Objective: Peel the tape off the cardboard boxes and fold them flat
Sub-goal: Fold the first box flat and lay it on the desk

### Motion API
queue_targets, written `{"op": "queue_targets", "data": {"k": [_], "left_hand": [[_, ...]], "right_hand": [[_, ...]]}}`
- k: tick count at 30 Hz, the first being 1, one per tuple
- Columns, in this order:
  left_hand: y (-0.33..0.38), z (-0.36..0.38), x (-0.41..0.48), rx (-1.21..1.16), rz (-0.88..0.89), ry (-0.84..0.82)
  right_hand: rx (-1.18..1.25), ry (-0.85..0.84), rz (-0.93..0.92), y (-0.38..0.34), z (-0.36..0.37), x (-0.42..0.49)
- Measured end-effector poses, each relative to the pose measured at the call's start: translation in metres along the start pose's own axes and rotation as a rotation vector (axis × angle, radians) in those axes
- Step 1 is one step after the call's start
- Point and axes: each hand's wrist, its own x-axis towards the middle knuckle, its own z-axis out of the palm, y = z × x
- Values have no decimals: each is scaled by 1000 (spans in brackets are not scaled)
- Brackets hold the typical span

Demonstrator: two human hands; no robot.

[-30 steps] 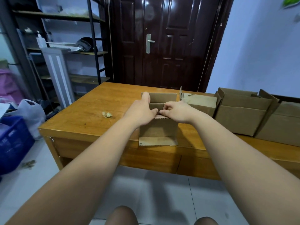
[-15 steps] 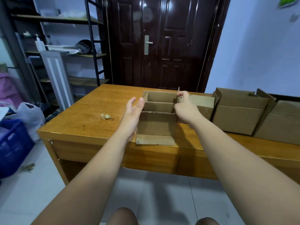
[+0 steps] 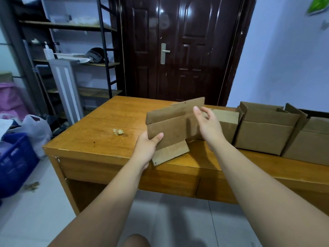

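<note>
Four cardboard boxes are in view: one flattened box (image 3: 175, 125) and three open boxes. The open ones stand in a row toward the right end of the desk (image 3: 99, 125): the first box (image 3: 227, 122), the second box (image 3: 263, 134) just beside it, and the third box (image 3: 310, 141) at the right. One crumpled wad of tape (image 3: 118, 131) lies on the left part of the desk.

The flattened box is held up, tilted, over the near edge of the desk. The left hand (image 3: 147, 146) grips its lower left corner, thumb on the near face and fingers behind. The right hand (image 3: 208, 125) is at its right end with fingers spread and relaxed, gripping nothing; whether its thumb touches the cardboard cannot be told.
</note>
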Motion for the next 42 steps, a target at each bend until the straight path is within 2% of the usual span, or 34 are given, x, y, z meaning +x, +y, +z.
{"op": "queue_targets", "data": {"k": [2,7,11,14,15,18,20,22,25,27,32,35,38,42], "left_hand": [[3,-2,0,-99,-21,-12],[10,-9,3,-202,-49,9],[10,-17,8,-214,-132,117],[2,-24,14,-128,-164,181],[-1,-27,17,-24,-154,211],[-9,-28,18,536,-40,237],[-14,-23,13,829,23,169],[-18,-15,7,1077,-10,59],[-21,-5,6,1383,-22,-63],[-21,0,8,1490,-28,-130],[-27,4,24,1464,-43,-208],[-26,14,35,1502,37,-135],[-33,23,44,1402,79,-71],[-41,26,49,1364,13,-126]], "right_hand": [[-63,71,16,6,0,2],[7,39,135,13,-5,-2],[5,-40,177,21,-6,-5],[13,-16,207,26,-4,-4],[18,-2,217,28,-2,-4],[0,-31,250,34,9,-5],[-32,-40,272,40,16,-7],[-104,-15,265,45,21,-9],[-425,-43,144,56,23,-8],[-669,-44,48,60,20,-9],[-897,-93,-48,74,6,-12],[-923,-103,-81,80,5,-11],[-968,-123,-97,81,6,-10],[-1013,-151,-97,82,7,-9]]}}
